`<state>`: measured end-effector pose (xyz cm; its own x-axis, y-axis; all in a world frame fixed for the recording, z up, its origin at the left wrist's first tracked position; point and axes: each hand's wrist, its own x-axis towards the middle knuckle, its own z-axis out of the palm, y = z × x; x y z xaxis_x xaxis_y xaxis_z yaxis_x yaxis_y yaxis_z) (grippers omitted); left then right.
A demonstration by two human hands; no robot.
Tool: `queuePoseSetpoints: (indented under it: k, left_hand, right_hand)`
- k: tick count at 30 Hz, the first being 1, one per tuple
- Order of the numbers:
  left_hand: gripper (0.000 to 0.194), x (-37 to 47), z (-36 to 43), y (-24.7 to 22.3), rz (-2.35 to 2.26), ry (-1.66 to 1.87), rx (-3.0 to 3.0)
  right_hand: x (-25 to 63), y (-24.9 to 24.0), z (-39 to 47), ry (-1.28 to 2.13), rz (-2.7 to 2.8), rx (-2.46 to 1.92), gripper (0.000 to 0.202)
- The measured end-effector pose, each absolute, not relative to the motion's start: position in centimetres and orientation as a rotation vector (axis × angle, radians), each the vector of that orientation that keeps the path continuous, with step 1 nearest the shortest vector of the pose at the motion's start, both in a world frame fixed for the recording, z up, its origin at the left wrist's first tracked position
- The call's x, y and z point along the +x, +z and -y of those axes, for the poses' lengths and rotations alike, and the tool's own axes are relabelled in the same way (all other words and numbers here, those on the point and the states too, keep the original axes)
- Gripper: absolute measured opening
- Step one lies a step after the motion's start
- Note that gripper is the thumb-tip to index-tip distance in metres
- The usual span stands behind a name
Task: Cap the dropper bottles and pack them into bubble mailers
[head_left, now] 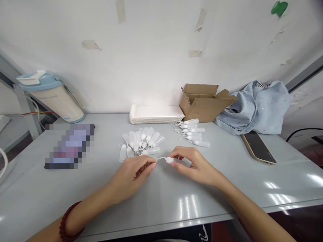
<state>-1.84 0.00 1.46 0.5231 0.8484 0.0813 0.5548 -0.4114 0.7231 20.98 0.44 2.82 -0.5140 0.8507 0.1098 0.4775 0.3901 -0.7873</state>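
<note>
Between finger and thumb of my right hand is a small clear plastic bottle with a white cap, lying nearly level with its cap to the left. A thin white cord curves from the cap to my left hand, whose thumb and forefinger pinch its free end. Just beyond my left hand lies a loose heap of similar small bottles, their caps pointing various ways. Farther back to the right, several more of these bottles lie roughly in a row, cords toward the left.
Along the wall are a stack of flat white packets, an open cardboard box and a light blue cloth bag. A phone lies at right. At left are a tumbler and a blurred-out device.
</note>
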Motion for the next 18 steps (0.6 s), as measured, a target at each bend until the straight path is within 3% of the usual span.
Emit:
queuePoseSetpoints:
  k: [7, 18]
  left_hand:
    - [0.026, -1.52, 0.52, 2.24, -1.057, 0.564, 1.652]
    - [0.027, -1.52, 0.55, 2.12, -0.991, 0.527, 1.626]
  right_hand:
    - [20.65, 3.15, -0.02, 1.159, 2.143, -1.108, 0.010]
    - [20.45, 3.07, -0.01, 1.157, 2.156, -1.093, 0.013]
